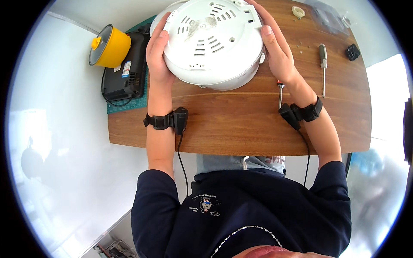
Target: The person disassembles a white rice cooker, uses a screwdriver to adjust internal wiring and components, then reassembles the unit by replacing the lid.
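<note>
A round white appliance body [215,47], shaped like a rice cooker turned bottom up, is at the far middle of the wooden table. Vent slots and a grey smudge mark its underside. Against its left side presses my left hand [160,58], fingers along the rim. My right hand [277,49] grips the opposite side, thumb near the upper edge. Part of the appliance is cut off by the top of the picture. A screwdriver [281,92] with a red end lies partly hidden under my right forearm. Farther right rests a grey-handled screwdriver [323,64].
On the left, a yellow pot [120,47] sits on a black appliance [129,84] over a green cutting mat [116,107]. Toward the far right are a cream ring part [298,12], clear plastic packaging [329,19], tiny loose screws [300,52] and a small black part [352,52].
</note>
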The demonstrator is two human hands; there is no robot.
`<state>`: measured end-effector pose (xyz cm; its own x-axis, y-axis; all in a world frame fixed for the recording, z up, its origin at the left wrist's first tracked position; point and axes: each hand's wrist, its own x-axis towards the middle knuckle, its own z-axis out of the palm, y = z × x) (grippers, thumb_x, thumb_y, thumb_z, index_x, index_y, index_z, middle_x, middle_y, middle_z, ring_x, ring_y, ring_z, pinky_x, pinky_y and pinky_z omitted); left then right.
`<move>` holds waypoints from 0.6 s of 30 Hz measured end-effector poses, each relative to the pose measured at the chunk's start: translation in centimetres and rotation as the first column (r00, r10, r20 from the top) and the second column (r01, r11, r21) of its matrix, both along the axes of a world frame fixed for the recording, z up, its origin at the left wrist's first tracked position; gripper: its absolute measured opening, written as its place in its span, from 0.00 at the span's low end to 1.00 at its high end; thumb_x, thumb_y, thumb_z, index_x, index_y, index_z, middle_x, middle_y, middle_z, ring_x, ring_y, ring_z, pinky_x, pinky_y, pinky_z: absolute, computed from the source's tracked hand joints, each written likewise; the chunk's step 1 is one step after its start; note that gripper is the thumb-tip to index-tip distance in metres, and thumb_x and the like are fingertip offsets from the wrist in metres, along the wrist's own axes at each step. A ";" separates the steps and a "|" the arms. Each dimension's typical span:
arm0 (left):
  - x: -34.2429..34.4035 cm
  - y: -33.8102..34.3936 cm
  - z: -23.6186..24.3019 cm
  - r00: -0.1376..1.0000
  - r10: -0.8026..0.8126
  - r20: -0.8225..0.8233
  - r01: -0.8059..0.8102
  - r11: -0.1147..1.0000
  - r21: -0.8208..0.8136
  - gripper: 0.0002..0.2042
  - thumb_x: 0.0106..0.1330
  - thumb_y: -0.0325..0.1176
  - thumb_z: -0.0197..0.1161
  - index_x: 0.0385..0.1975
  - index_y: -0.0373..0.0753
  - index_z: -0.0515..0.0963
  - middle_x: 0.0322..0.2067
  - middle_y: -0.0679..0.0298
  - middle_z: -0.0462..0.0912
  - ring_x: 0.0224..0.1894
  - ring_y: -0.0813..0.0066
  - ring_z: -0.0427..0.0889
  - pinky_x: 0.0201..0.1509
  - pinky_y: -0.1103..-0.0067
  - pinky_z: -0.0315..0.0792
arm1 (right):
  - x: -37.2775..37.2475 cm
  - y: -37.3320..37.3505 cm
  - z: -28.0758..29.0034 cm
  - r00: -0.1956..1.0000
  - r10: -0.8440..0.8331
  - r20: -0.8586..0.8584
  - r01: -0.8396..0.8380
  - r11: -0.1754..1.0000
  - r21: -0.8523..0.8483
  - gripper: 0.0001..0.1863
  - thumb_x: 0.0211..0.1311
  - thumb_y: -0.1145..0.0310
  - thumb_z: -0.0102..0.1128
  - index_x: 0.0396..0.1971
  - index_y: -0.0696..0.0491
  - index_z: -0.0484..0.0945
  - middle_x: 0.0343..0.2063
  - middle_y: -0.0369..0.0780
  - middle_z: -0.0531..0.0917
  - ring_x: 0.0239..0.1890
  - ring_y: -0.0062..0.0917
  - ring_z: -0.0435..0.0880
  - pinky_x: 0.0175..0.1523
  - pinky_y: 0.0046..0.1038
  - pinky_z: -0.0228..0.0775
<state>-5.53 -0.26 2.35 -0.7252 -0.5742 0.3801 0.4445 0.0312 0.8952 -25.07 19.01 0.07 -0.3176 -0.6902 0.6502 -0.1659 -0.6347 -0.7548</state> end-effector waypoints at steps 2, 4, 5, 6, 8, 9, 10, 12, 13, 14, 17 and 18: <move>-0.1 -0.1 -0.1 1.000 0.015 0.022 -0.015 1.000 -0.027 0.31 0.77 0.43 0.49 0.73 0.28 0.61 0.66 0.47 0.75 0.64 0.60 0.80 0.66 0.70 0.78 | -0.2 0.3 0.1 1.000 -0.010 -0.022 0.011 0.999 0.038 0.35 0.85 0.55 0.36 0.78 0.63 0.46 0.77 0.48 0.57 0.79 0.34 0.54 0.80 0.33 0.43; 0.0 -0.1 -0.1 0.999 0.027 0.042 -0.026 0.999 -0.038 0.31 0.77 0.43 0.48 0.73 0.28 0.61 0.66 0.47 0.74 0.65 0.60 0.79 0.67 0.70 0.77 | -0.3 0.4 0.1 1.000 -0.003 -0.029 0.005 0.999 0.043 0.35 0.85 0.55 0.36 0.78 0.63 0.46 0.76 0.49 0.57 0.79 0.34 0.54 0.80 0.33 0.43; 0.0 -0.1 0.0 0.998 0.033 0.051 -0.031 0.999 -0.044 0.30 0.77 0.43 0.48 0.73 0.28 0.61 0.67 0.47 0.74 0.66 0.60 0.79 0.67 0.69 0.76 | -0.3 0.4 0.2 1.000 0.007 -0.024 -0.007 1.000 0.029 0.35 0.85 0.55 0.36 0.78 0.63 0.45 0.76 0.49 0.57 0.79 0.34 0.54 0.80 0.33 0.43; 0.0 -0.1 -0.1 0.999 0.019 0.026 -0.018 0.999 -0.033 0.30 0.78 0.43 0.48 0.73 0.29 0.61 0.67 0.47 0.74 0.66 0.61 0.78 0.68 0.69 0.76 | -0.3 0.3 0.2 1.000 0.018 -0.019 -0.018 1.000 0.015 0.35 0.85 0.55 0.36 0.78 0.63 0.45 0.76 0.49 0.58 0.79 0.34 0.54 0.80 0.33 0.43; -0.1 -0.1 -0.4 1.000 -0.008 -0.024 0.008 1.000 -0.009 0.30 0.78 0.44 0.48 0.73 0.29 0.60 0.67 0.47 0.73 0.67 0.61 0.77 0.69 0.69 0.75 | -0.3 0.5 0.3 0.999 -0.004 -0.049 0.006 1.000 0.030 0.35 0.84 0.56 0.37 0.78 0.63 0.45 0.76 0.49 0.58 0.79 0.34 0.54 0.80 0.33 0.44; -0.1 -0.1 -0.5 0.999 -0.015 -0.034 0.014 0.999 -0.034 0.31 0.77 0.44 0.48 0.73 0.29 0.60 0.68 0.47 0.72 0.67 0.61 0.77 0.69 0.69 0.75 | -0.3 0.7 0.5 0.998 -0.016 -0.064 0.018 0.999 0.037 0.35 0.84 0.56 0.38 0.78 0.63 0.45 0.76 0.50 0.58 0.79 0.35 0.54 0.80 0.33 0.44; 0.0 -0.1 -0.5 0.999 -0.019 -0.039 0.016 0.998 -0.059 0.31 0.77 0.44 0.49 0.73 0.29 0.60 0.68 0.47 0.72 0.67 0.61 0.76 0.69 0.69 0.74 | -0.2 0.8 0.6 0.996 -0.024 -0.085 0.028 0.999 0.044 0.34 0.84 0.58 0.38 0.78 0.64 0.45 0.76 0.50 0.58 0.79 0.35 0.54 0.80 0.33 0.44; 0.1 0.2 -0.3 1.000 0.002 -0.022 -0.004 0.996 -0.087 0.33 0.75 0.44 0.52 0.73 0.28 0.60 0.67 0.46 0.73 0.66 0.60 0.77 0.68 0.70 0.75 | -0.1 1.0 0.9 0.991 -0.041 -0.127 0.049 0.997 0.059 0.33 0.84 0.60 0.38 0.78 0.64 0.45 0.76 0.50 0.57 0.79 0.35 0.54 0.80 0.33 0.44; 0.0 0.5 0.1 1.000 0.026 0.000 -0.026 0.996 -0.091 0.34 0.74 0.44 0.55 0.73 0.27 0.60 0.65 0.46 0.74 0.65 0.60 0.79 0.67 0.70 0.76 | -0.1 1.0 0.9 0.990 -0.057 -0.131 0.067 0.995 0.071 0.34 0.84 0.60 0.39 0.78 0.64 0.45 0.76 0.50 0.58 0.78 0.36 0.54 0.79 0.34 0.45; -0.1 0.7 0.3 0.999 0.050 0.022 -0.048 0.994 -0.095 0.36 0.72 0.45 0.58 0.72 0.26 0.60 0.64 0.45 0.75 0.63 0.60 0.80 0.65 0.71 0.77 | -0.1 1.1 0.9 0.988 -0.073 -0.135 0.085 0.993 0.083 0.35 0.83 0.60 0.41 0.78 0.63 0.45 0.76 0.51 0.58 0.78 0.36 0.55 0.79 0.34 0.45; 0.0 0.4 0.2 0.998 0.055 0.041 -0.051 0.993 -0.105 0.37 0.70 0.45 0.60 0.73 0.26 0.59 0.64 0.45 0.75 0.63 0.60 0.80 0.64 0.71 0.78 | 0.2 1.1 0.9 0.969 -0.158 -0.192 0.190 0.969 0.161 0.40 0.78 0.57 0.51 0.78 0.62 0.45 0.74 0.52 0.60 0.77 0.38 0.57 0.78 0.36 0.49; 0.0 0.3 0.2 0.997 0.054 0.058 -0.047 0.991 -0.123 0.36 0.71 0.45 0.58 0.73 0.27 0.60 0.65 0.45 0.74 0.64 0.60 0.79 0.66 0.71 0.77 | 0.5 1.1 0.9 0.957 -0.190 -0.220 0.234 0.953 0.192 0.43 0.76 0.56 0.55 0.78 0.62 0.45 0.73 0.52 0.61 0.76 0.38 0.58 0.78 0.37 0.50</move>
